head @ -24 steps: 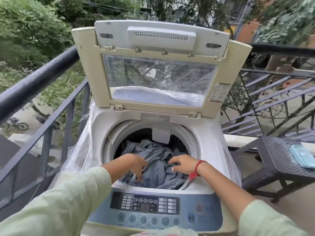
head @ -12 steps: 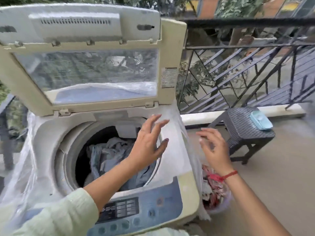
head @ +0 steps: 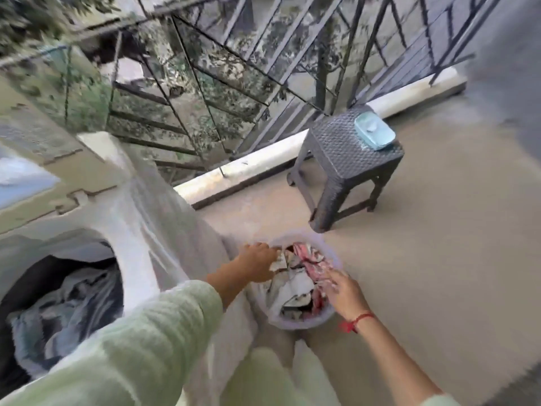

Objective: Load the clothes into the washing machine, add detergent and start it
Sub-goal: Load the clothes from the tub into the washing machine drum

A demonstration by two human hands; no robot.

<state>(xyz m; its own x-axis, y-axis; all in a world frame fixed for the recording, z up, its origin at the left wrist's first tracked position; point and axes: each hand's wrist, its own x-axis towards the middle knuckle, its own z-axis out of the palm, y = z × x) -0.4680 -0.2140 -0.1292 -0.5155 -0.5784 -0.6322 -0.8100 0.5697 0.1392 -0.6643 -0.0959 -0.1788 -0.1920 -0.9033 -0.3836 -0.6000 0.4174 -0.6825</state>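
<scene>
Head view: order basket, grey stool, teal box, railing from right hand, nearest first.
1. Basket: on the floor, directly beneath the right hand.
2. Grey stool: on the floor beyond the basket.
3. Teal box: on the stool's top, far corner.
4. Railing: behind the stool, balcony edge.

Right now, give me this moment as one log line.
stage: loading | left hand: on clothes in basket, grip unclear | right hand: touching same clothes | washing machine: lid up, partly loaded
</scene>
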